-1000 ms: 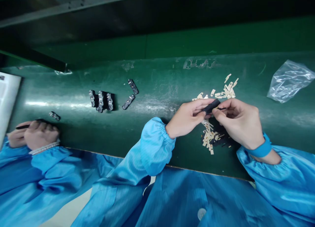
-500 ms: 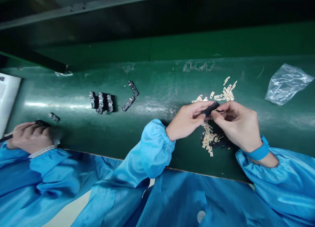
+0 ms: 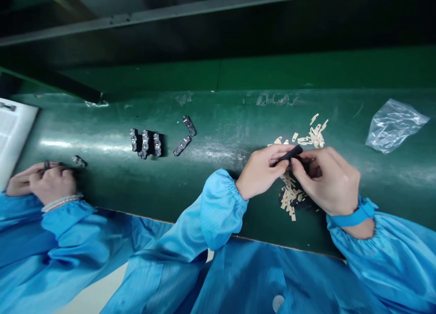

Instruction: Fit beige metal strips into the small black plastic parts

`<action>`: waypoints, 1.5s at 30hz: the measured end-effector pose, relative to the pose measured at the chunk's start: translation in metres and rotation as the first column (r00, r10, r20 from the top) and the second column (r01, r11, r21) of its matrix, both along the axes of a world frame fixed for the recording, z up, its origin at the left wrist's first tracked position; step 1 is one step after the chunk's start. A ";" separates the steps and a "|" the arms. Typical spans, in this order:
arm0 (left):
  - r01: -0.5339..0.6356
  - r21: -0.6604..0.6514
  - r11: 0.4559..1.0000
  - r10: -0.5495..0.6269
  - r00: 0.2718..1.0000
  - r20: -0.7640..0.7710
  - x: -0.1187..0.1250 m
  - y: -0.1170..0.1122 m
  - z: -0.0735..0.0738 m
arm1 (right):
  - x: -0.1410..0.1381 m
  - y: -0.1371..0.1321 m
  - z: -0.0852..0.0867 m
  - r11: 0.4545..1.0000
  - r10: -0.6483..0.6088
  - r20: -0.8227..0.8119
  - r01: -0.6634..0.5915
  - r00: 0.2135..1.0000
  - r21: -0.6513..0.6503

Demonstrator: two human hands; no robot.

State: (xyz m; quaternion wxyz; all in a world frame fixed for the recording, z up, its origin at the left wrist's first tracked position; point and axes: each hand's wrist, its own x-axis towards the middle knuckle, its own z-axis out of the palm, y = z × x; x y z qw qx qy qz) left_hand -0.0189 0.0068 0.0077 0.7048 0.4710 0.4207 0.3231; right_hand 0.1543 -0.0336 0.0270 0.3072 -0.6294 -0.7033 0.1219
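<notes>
My left hand (image 3: 262, 171) and my right hand (image 3: 327, 180) meet over the green bench (image 3: 221, 123), both in blue sleeves. Between their fingertips they pinch a small black plastic part (image 3: 290, 154), the left hand gripping its near end and the right hand closed on its far end. Under and beyond the hands lie several small beige strips (image 3: 315, 134), with more of the strips (image 3: 289, 196) and some dark bits below my right hand.
Several black parts (image 3: 146, 143) stand in a row at mid-left, two more black parts (image 3: 185, 134) lie loose beside them. A crumpled clear plastic bag (image 3: 393, 125) lies far right. A co-worker's hands (image 3: 44, 182) rest at the left edge near a small part (image 3: 79, 160).
My hands stayed together on the black part, the right hand's fingers shifting slightly over it. The co-worker's hands at left moved a little.
</notes>
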 end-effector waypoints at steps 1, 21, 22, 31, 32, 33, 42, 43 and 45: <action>-0.014 -0.025 1.000 0.015 1.000 0.021 0.000 0.000 0.000 | 0.002 -0.001 0.002 1.000 -0.015 0.011 0.015 1.000 0.021; -0.085 0.043 0.995 0.087 0.996 -0.029 -0.001 -0.001 0.008 | -0.001 0.004 0.002 0.999 -0.001 -0.307 0.011 0.952 0.031; -0.086 0.050 0.995 0.088 0.995 -0.044 0.000 -0.002 0.008 | -0.003 0.004 0.002 0.998 0.012 -0.284 0.006 0.959 0.063; -0.112 0.103 0.988 0.124 0.984 -0.126 0.006 -0.011 0.005 | -0.005 -0.001 -0.001 0.990 0.040 -0.171 -0.017 0.984 0.137; -0.108 0.116 0.987 0.123 0.984 -0.129 0.007 -0.011 0.005 | -0.006 0.000 0.000 0.989 0.038 -0.181 -0.011 0.983 0.145; -0.105 0.130 0.986 0.122 0.984 -0.133 0.007 -0.012 0.005 | -0.006 0.000 0.001 0.990 0.028 -0.192 0.000 0.981 0.144; -0.069 0.214 0.974 0.111 0.975 -0.191 0.007 -0.020 0.009 | -0.011 -0.002 -0.002 0.993 -0.115 -0.288 0.119 0.951 -0.004; -0.070 0.231 0.970 0.117 0.973 -0.198 0.007 -0.020 0.010 | -0.011 -0.002 -0.003 0.992 -0.118 -0.293 0.123 0.949 0.000; -0.071 0.281 0.957 0.137 0.965 -0.222 0.006 -0.021 0.009 | -0.011 -0.002 -0.003 0.992 -0.119 -0.285 0.124 0.951 0.001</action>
